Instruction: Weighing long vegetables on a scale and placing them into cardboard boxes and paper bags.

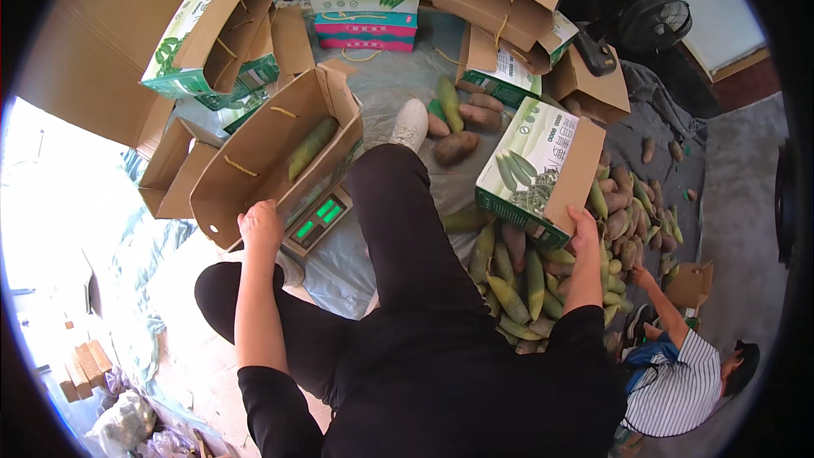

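An open cardboard carton [254, 131] with yellow cord handles sits on a digital scale [317, 220] with lit green displays. One green radish [312, 148] lies inside it. My left hand [261, 225] is closed on the carton's near edge. On the right, my right hand [583, 231] grips the near corner of a white and green printed carton [530, 161], its fingers partly hidden by the cardboard. That carton is tilted beside a heap of green radishes [513, 284], which lies just below and left of my right hand.
Several opened cartons [208, 30] stand at the back left, others [500, 0] at the back right. Pink and teal boxes [366, 32] are stacked between them. Brownish-red roots [456, 147] lie beyond my shoe. A black fan [657, 19] stands far right. Another person [674, 382] reaches into the heap at right.
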`<state>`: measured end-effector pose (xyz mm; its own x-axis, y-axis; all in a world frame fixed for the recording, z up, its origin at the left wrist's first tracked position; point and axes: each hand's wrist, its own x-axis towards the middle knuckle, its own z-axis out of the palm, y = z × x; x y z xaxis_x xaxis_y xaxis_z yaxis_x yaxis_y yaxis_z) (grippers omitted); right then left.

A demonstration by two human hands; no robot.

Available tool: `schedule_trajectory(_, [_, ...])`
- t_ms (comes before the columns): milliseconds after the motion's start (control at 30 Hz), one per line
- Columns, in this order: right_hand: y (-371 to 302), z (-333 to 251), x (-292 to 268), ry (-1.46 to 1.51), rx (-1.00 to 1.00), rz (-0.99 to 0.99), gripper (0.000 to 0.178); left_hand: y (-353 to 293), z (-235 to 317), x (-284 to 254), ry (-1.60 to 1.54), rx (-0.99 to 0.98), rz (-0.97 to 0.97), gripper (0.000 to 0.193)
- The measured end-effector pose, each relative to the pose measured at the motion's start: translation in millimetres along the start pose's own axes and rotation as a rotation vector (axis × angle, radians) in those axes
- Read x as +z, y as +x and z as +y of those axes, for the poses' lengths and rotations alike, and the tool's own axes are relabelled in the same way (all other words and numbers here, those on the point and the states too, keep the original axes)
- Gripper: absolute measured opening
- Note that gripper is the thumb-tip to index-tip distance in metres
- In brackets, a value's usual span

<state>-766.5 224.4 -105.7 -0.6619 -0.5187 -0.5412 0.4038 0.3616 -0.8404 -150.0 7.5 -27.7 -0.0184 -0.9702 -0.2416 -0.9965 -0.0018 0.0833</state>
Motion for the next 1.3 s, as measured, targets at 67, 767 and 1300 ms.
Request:
schedule_trajectory(67, [-7,-8,23,0.075,-0.066,-0.004,0.032,-1,-1,0,0.036,0.02,0.021,0.018])
schedule_trajectory(767, [-29,-266,246,0.344,-0.711,-0.231,0.034,-6,-10,-1,0.059,0.037,-0.007,0.012])
schedule_trajectory(1300, [69,-124,269,-0.071,-0.47,-0.075,0.03,5,2,-4,0.037,0.082,-0.008,0.016])
